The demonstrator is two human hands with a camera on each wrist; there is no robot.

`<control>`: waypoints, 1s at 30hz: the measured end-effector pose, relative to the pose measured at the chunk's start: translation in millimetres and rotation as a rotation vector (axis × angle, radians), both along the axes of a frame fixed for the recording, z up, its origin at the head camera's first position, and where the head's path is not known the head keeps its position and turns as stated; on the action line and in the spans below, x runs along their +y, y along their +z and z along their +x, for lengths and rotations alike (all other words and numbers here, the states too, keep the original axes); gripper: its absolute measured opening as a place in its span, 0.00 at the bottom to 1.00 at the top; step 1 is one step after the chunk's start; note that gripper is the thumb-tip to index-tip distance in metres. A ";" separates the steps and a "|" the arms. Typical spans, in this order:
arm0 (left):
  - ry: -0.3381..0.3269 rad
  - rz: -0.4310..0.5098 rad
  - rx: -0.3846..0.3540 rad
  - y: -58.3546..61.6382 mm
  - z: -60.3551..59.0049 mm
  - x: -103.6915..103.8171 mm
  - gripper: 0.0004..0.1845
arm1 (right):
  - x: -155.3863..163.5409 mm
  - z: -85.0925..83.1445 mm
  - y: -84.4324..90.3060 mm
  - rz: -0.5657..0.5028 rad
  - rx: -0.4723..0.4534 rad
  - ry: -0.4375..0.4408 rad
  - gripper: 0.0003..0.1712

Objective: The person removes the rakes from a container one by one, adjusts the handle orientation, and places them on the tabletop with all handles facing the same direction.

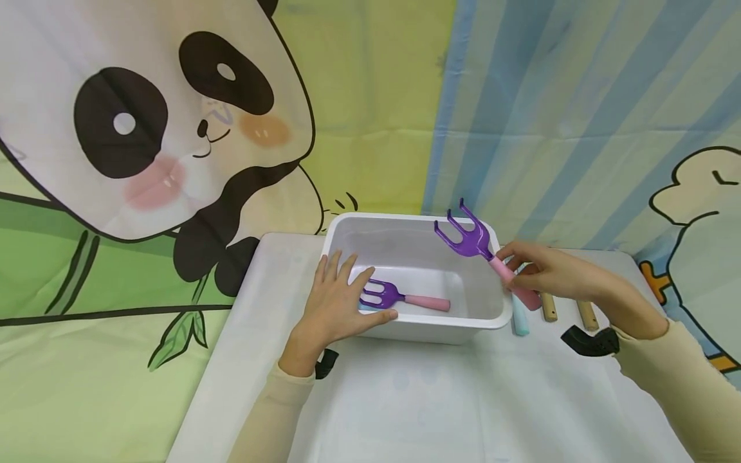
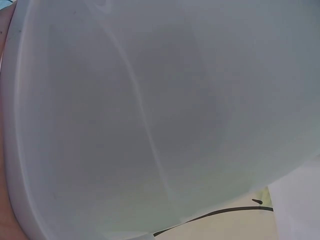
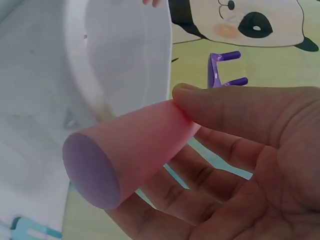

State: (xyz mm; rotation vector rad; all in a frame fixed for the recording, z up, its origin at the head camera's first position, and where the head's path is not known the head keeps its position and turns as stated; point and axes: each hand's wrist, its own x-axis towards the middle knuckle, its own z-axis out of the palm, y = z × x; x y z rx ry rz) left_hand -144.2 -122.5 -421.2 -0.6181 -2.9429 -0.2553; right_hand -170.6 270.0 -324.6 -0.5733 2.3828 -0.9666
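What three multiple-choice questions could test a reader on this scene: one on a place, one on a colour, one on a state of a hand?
1. Where does the second purple rake lie?
A. inside the white tub
B. on the table right of the tub
C. in the left hand

2. What colour is the handle of the held rake?
A. blue
B. pink
C. black

3. What does the left hand do?
A. pinches a rake
B. hangs in the air
C. rests on the tub's rim

Answers: 1 A, it lies on the tub's floor. 2 B, the right hand grips a pink handle. 3 C, its fingers lie over the near rim.
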 end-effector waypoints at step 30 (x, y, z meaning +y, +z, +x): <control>0.010 -0.005 -0.004 -0.9 -0.1 0.2 0.58 | 73.4 130.6 -150.0 -0.222 -0.409 -0.591 0.36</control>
